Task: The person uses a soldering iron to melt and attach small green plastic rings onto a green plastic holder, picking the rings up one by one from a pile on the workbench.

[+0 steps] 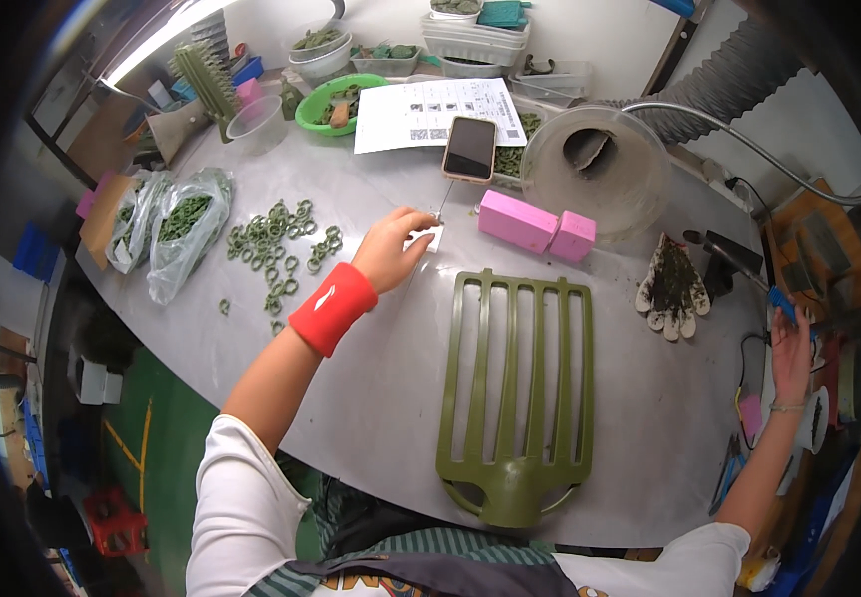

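Observation:
My left hand (391, 251), with a red wristband (333, 309) on the wrist, hovers at the table's middle. Its thumb and bent forefinger are apart beside a small white piece (434, 239); whether the fingertips touch it is unclear. At the far right, my right hand (790, 350) is closed around a blue handle (781, 304); the rest of that tool is hard to make out. Between my arms lies an olive-green slotted rake-like head (516, 398), its socket toward me. Many small green rings (269, 249) are scattered left of my left hand.
A phone (469, 149) rests on a printed sheet (391, 109). Nearby are pink blocks (517, 221), a large round translucent tub (640, 169), a dirty glove (671, 289), a green bowl (306, 107) and a clear bag of green pieces (174, 261). A grey hose (729, 80) hangs behind.

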The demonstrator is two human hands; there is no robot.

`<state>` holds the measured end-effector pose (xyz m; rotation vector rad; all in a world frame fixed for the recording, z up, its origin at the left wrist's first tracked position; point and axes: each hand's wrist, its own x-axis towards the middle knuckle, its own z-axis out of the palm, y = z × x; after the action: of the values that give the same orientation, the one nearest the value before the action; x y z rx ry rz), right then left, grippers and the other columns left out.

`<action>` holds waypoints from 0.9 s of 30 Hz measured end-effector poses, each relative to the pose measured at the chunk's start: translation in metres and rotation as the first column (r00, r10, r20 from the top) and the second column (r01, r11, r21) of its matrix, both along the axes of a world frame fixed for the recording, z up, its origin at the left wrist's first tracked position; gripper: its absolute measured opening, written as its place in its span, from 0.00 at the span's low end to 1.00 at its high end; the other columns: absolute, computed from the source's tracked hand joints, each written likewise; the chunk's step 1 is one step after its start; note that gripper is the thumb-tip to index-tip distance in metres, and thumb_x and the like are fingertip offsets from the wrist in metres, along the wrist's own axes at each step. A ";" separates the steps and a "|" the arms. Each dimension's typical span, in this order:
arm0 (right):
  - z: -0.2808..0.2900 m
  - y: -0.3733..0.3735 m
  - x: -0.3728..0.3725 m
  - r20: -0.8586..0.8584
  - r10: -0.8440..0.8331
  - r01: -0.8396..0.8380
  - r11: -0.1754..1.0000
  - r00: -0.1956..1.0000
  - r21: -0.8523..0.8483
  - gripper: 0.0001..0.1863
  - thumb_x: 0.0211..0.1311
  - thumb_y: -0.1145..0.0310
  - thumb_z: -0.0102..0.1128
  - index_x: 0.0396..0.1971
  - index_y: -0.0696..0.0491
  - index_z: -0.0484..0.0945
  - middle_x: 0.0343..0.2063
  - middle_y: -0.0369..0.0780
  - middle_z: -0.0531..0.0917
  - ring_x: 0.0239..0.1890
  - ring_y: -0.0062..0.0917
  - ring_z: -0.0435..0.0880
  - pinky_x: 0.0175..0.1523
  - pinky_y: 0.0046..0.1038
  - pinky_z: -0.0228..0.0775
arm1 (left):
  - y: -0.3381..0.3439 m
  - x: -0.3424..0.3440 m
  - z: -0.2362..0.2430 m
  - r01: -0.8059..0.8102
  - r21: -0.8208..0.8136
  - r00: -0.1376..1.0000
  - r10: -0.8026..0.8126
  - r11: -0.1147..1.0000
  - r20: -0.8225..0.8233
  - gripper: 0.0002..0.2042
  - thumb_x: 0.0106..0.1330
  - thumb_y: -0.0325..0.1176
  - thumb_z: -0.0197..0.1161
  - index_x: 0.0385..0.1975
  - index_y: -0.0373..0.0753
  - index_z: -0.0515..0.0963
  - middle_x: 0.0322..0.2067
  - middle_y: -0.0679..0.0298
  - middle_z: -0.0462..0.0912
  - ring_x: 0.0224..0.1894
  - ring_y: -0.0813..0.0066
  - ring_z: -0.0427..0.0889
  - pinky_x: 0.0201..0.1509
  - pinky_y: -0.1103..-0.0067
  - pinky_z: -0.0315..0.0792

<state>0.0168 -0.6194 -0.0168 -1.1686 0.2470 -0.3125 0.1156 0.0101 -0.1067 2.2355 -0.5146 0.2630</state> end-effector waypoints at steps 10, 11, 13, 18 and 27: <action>-0.012 0.042 -0.033 0.039 -0.221 0.223 0.973 0.975 -0.053 0.15 0.65 0.65 0.61 0.47 0.58 0.77 0.43 0.37 0.80 0.41 0.19 0.80 0.51 0.19 0.76 | -0.070 0.138 0.014 -0.053 0.392 0.937 -0.089 0.919 0.337 0.05 0.57 0.31 0.64 0.31 0.41 0.82 0.33 0.63 0.81 0.42 0.61 0.75 0.48 0.69 0.70; -0.011 0.046 -0.036 0.051 -0.222 0.224 0.973 0.974 -0.057 0.15 0.65 0.64 0.61 0.47 0.57 0.76 0.43 0.37 0.80 0.41 0.19 0.80 0.51 0.19 0.76 | -0.079 0.149 0.012 -0.069 0.515 0.946 -0.108 0.854 0.305 0.05 0.56 0.33 0.64 0.29 0.42 0.83 0.33 0.64 0.81 0.44 0.60 0.74 0.49 0.69 0.69; -0.011 0.054 -0.042 0.060 -0.234 0.237 0.969 0.971 -0.066 0.15 0.66 0.64 0.60 0.47 0.57 0.76 0.43 0.37 0.80 0.41 0.19 0.80 0.51 0.20 0.75 | -0.094 0.165 0.006 -0.099 0.571 0.939 -0.114 0.815 0.325 0.06 0.55 0.34 0.65 0.29 0.42 0.83 0.33 0.65 0.81 0.45 0.60 0.74 0.50 0.68 0.69; -0.004 0.073 -0.050 0.033 -0.226 0.228 0.969 0.973 -0.089 0.16 0.67 0.63 0.59 0.49 0.56 0.75 0.43 0.36 0.79 0.41 0.18 0.79 0.52 0.20 0.73 | -0.120 0.186 -0.002 -0.191 0.771 0.966 -0.021 0.608 0.256 0.07 0.54 0.32 0.62 0.30 0.45 0.85 0.36 0.64 0.85 0.51 0.63 0.73 0.53 0.69 0.64; -0.011 0.080 -0.042 0.048 -0.255 0.258 0.963 0.966 -0.079 0.15 0.67 0.65 0.59 0.48 0.57 0.76 0.44 0.37 0.79 0.41 0.18 0.79 0.52 0.19 0.73 | -0.128 0.193 -0.003 -0.138 0.820 0.970 -0.093 0.555 0.226 0.09 0.60 0.39 0.58 0.33 0.48 0.84 0.38 0.64 0.86 0.50 0.64 0.77 0.55 0.70 0.63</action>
<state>-0.0251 -0.5394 -0.0279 -1.2148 0.3564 -0.5773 0.3085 -0.1181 -0.1093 3.1825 -0.8848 0.3622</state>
